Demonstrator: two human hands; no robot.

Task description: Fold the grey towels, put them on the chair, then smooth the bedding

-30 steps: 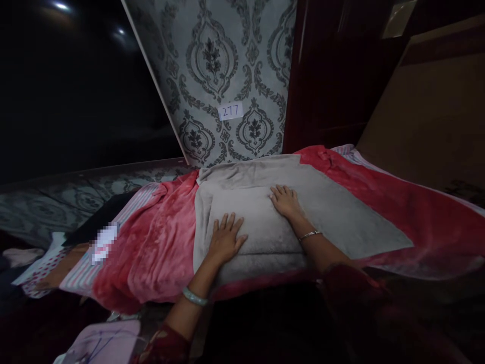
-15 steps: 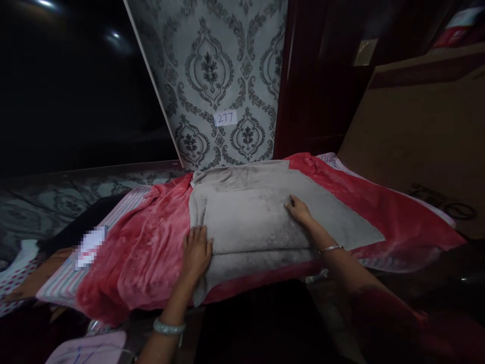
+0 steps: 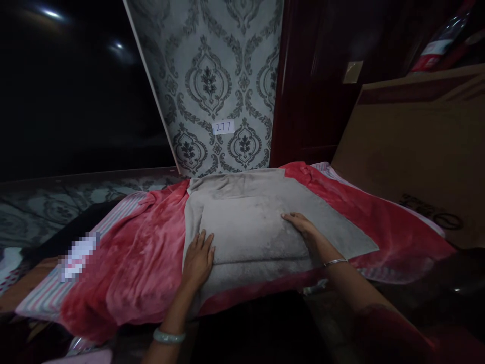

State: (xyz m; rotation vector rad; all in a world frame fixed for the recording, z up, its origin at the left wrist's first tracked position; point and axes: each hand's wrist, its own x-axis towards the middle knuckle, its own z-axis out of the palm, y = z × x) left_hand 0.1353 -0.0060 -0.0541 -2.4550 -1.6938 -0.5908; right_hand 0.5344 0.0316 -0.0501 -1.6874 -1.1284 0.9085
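Left hand (image 3: 197,260): palm down, fingers loosely spread on the left part of the gray cloth (image 3: 242,227), not gripping. Right hand (image 3: 302,222): thumb and fingers close together at the cloth's right-middle; can't tell if fabric is pinched. Gray cloth lies mid-surface, wrinkled at the far edge, with a crease line across the near side. Under it, red blanket (image 3: 147,253) shows left, right and along the near edge; striped cloth (image 3: 45,293) sticks out beneath at both ends.

Room: dim. Patterned wallpaper (image 3: 208,81) behind, dark screen (image 3: 68,101) left, dark red panel (image 3: 310,76) right, cardboard box (image 3: 409,146) beside it, bottle (image 3: 435,50) above the box.

Count: 2 hands, 2 bracelets (green bangle (image 3: 169,336) left, silver band (image 3: 335,262) right), 1 gray cloth, 1 label (image 3: 223,127) reading 277, 1 screen, 1 box, 1 bottle.
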